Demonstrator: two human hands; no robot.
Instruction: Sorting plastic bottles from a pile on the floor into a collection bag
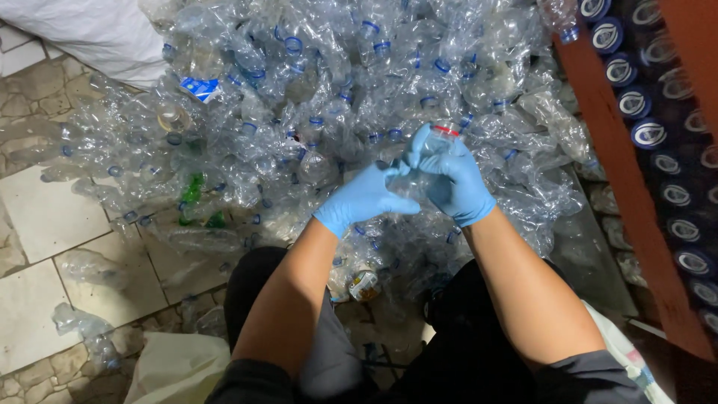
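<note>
Both my hands wear blue gloves and meet over a pile of crushed clear plastic bottles (336, 97). My right hand (454, 179) is wrapped around a clear plastic bottle (434, 146) with a red ring at its neck, held upright. My left hand (363, 198) grips the lower side of the same bottle, fingers pinched on its crumpled wall. The bottle's lower part is hidden behind the gloves.
The bottle pile spreads across a tiled floor (45, 217). A green bottle (194, 191) lies in it at left. A white sack (90, 30) sits at the top left. A red rack post (621, 187) with stacked blue-capped bottles (651, 135) stands on the right. My knees are at the bottom.
</note>
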